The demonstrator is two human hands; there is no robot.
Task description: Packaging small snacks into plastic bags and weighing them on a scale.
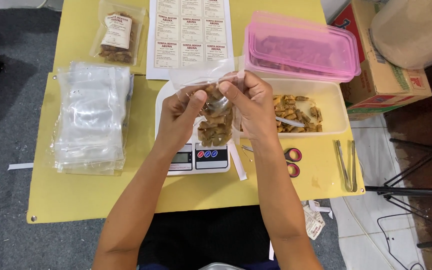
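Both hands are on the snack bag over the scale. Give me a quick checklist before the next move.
1. Left hand on the clear bag: ok.
2. Right hand pinching the bag top: ok.
3. Bag holds brown snacks: ok.
4. Bag mouth sealed: cannot tell.
5. Scale display readable: not ok, too small.
6. Scissors and tongs lying apart from the hands: ok.

Clear snack-filled plastic pouch (215,117) held over white digital kitchen scale (196,157). Stack of clear empty pouches (91,122) left; open translucent snack tub (321,107) right, pink-lidded containers (301,47) behind it.
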